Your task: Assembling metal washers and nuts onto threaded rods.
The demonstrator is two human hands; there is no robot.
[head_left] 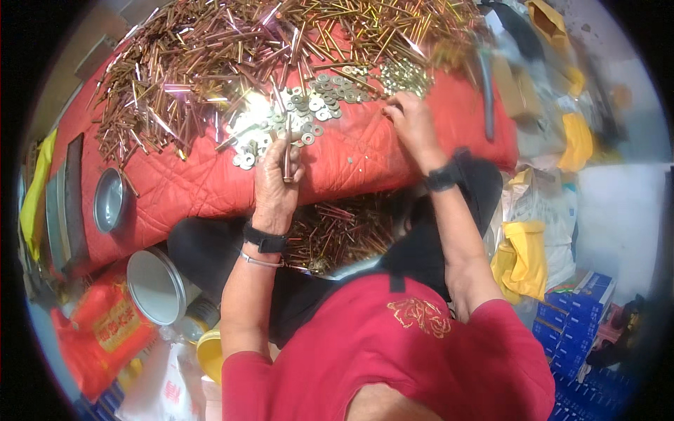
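My left hand (275, 184) is closed round a long copper-coloured bolt (287, 151). The bolt stands roughly upright in the fingers, its head at the lower end by the palm. Just beyond that hand, flat metal washers (307, 116) lie in a loose heap, partly bright with glare. My right hand (413, 123) is at the near edge of a pile of small nuts (406, 76). Its thumb and fingers are curled together in a pinch; what lies between them, if anything, is too small to name.
A big heap of long bolts (203, 67) covers the far side of the red padded cover (189, 186). More bolts (340, 235) lie below, between my legs. A metal bowl (111, 200) and a round tin (156, 286) sit at left. Blue boxes (572, 319) are stacked at right.
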